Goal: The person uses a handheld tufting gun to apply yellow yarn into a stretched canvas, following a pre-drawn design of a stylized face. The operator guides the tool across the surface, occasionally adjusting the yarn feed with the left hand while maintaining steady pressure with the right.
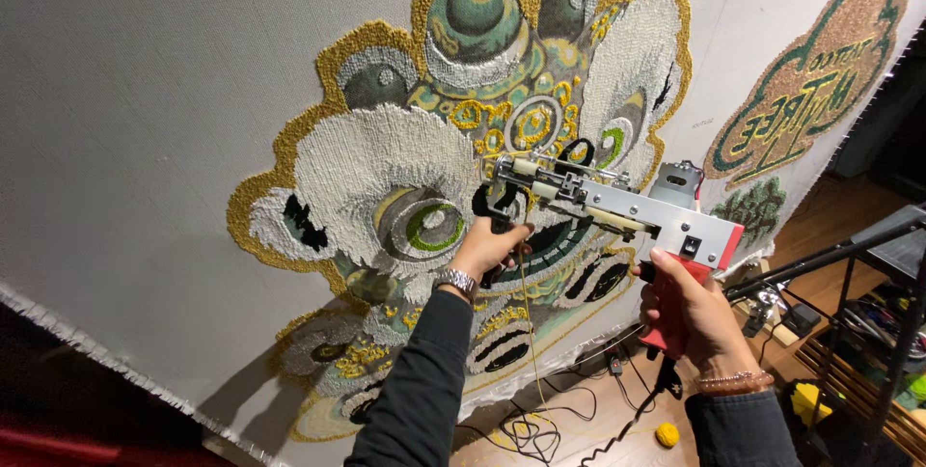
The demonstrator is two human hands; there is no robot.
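Gripping a tufting gun (617, 206) at frame centre, the left hand (487, 247) clasps its black front handle and the right hand (690, 317) its red rear grip, pressed against the tufted cloth (145, 120).

A silver tufting gun (617, 205) with red handle, held level, its tip against the tufted cloth (193, 120).

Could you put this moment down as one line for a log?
left hand: grips tufting gun front handle | right hand: grips red rear handle | gun nose against tufted cloth
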